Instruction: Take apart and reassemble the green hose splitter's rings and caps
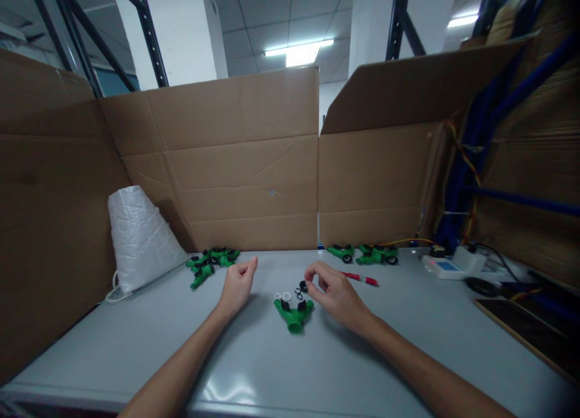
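Between my hands, a green Y-shaped part with two black pieces on its arms lies on the grey table. Just behind it are white rings, small black rings and a thicker black ring. My right hand is over the right side of these rings, thumb and forefinger curled together near the thicker black ring; whether anything is between the fingertips is too small to tell. My left hand is left of the green part, fingers curled and thumb up, its inner side hidden.
Several green parts lie at the back left, beside a white wrapped bundle. More green parts with black wheels and a red marker are at the back right. A power strip and a dark panel sit far right. Cardboard walls enclose the table.
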The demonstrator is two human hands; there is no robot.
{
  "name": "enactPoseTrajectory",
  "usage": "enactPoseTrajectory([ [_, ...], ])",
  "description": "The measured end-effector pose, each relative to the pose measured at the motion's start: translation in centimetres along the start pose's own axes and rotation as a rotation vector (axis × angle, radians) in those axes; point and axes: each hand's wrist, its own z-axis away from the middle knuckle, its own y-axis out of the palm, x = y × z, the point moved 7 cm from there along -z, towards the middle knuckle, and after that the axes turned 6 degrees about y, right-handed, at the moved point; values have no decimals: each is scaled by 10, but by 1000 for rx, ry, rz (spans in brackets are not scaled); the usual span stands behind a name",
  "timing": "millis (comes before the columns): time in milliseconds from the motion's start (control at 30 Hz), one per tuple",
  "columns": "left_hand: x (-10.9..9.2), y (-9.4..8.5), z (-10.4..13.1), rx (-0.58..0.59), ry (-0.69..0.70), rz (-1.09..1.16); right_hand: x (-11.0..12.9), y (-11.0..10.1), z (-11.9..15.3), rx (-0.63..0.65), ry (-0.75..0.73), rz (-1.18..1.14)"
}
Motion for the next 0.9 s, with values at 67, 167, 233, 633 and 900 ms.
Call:
enactPoseTrajectory([
  [67, 0, 0, -1, -2, 10, -5, 0, 0, 1, 5, -5, 1],
  [167, -2, 0, -1, 11, 12, 4, 0, 1, 3, 23, -3, -10],
  [233, -2, 1, -1, 24, 7, 10, 0, 3, 4, 27, -6, -16],
  [633, -4, 2, -5, -45, 11, 29, 6, 9, 8, 36, -24, -27],
  [900, 1, -4, -5, -81, -18, 17, 1, 4, 8, 18, -20, -13],
])
